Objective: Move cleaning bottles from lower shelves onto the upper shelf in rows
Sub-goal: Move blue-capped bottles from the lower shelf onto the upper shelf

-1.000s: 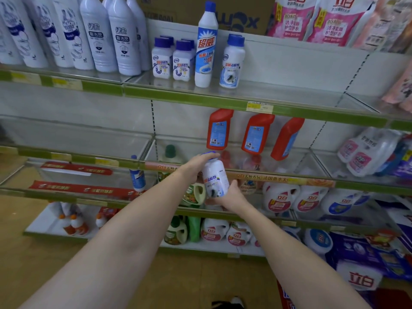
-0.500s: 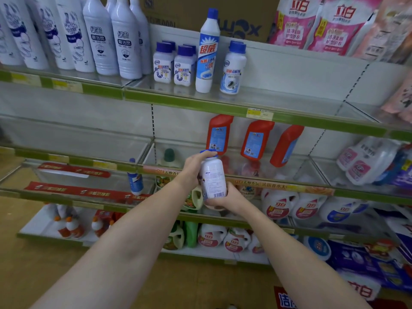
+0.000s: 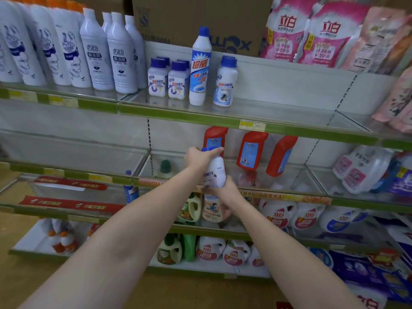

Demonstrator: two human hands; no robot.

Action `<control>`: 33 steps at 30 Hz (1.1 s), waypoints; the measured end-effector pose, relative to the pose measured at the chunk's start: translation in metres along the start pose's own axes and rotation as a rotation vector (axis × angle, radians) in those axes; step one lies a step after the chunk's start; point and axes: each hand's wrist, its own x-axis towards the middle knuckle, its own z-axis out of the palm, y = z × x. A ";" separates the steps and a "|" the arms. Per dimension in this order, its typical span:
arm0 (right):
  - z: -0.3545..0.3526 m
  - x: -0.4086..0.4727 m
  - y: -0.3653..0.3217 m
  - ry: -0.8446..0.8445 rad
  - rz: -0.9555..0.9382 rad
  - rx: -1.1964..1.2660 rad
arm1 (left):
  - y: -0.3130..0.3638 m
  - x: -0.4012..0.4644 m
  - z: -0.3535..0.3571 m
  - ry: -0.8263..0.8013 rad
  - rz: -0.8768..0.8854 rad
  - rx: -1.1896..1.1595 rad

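A small white bottle with a blue cap (image 3: 215, 172) is held upright in front of the second shelf. My left hand (image 3: 198, 158) grips its top around the cap, and my right hand (image 3: 225, 190) cups its base from below. On the upper shelf (image 3: 178, 111) stand small white blue-capped bottles (image 3: 168, 80), a tall blue-and-white bottle (image 3: 200, 68) and one more small bottle (image 3: 225, 82) to its right. Three red bottles (image 3: 253, 150) stand on the second shelf behind my hands.
Tall white bottles (image 3: 107, 52) fill the upper shelf's left part. Pink refill bags (image 3: 312, 32) stand at the upper right, a cardboard box (image 3: 200, 16) behind. Detergent jugs (image 3: 289, 216) crowd the lower shelves. A blue-labelled bottle (image 3: 130, 190) stands at the lower left.
Both hands have lifted the small white bottle a little higher, from the third shelf's level up to the second shelf. The view has drawn closer to the shelves.
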 end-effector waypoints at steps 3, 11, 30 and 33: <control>-0.015 0.008 -0.033 0.079 -0.109 0.037 | 0.046 0.006 0.006 -0.022 0.159 0.110; -0.064 0.017 -0.124 0.148 -0.324 0.228 | 0.168 0.027 -0.004 -0.324 0.462 0.248; -0.126 0.147 -0.211 0.101 -0.385 0.039 | 0.272 0.094 0.056 0.190 0.601 0.662; -0.118 0.166 -0.202 0.056 -0.386 -0.055 | 0.257 0.111 0.052 0.206 0.590 0.719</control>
